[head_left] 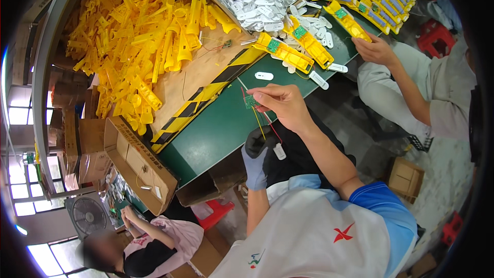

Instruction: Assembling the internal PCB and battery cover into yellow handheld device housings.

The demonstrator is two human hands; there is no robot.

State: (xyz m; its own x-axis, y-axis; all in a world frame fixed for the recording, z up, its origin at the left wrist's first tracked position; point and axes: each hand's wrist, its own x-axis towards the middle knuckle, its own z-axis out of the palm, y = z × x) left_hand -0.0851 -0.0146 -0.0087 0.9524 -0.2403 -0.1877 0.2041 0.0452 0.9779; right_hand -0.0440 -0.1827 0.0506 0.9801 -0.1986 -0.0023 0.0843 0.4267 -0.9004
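Observation:
Between the thumb and fingers of my bare right hand [286, 105] is a small green circuit board [250, 102], held over the green table's front edge. A yellow wire [259, 122] and a red wire [272, 129] run down from the board. My left hand [256, 146], in a grey and black glove, is closed around the wires below it. A small white piece [279, 151] hangs beside the glove at the red wire's end. On the green tabletop [206, 136] beyond my right hand lies a white oval cover [264, 76].
A large heap of yellow plastic shells [139, 46] fills the wooden board at left. White covers [257, 0] overflow a carton behind. Yellow shells with boards [285, 51] lie at right. A co-worker's hand [374, 49] holds another shell. An open carton [136, 159] stands left of the table.

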